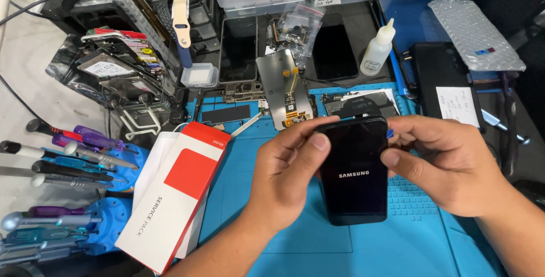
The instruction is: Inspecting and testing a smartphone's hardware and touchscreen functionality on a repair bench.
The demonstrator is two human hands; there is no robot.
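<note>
Above the blue work mat (pixel 318 243) we hold one black smartphone (pixel 353 169), screen up and lit with a white logo, upright between both hands.

- Left hand (pixel 284 166) — curled around the phone's left edge, thumb pressed on the glass near the upper corner, fingers behind.
- Right hand (pixel 445 163) — closed on the right edge, thumb on the screen's rim, fingers bunched at the top corner.
- White and red box (pixel 176 194) — lying tilted on the mat's left border, well apart from the phone.
- Loose display panel (pixel 284 89) with orange flex cable — flat on the mat beyond our hands.
- Small white squeeze bottle (pixel 378 47) — standing upright at the far edge.
- Screwdrivers (pixel 68 158) in blue holders — ranked at far left.
- Bubble-wrap pouch (pixel 474 34) — far right, resting over a dark phone (pixel 443 87) bearing a paper note.
</note>
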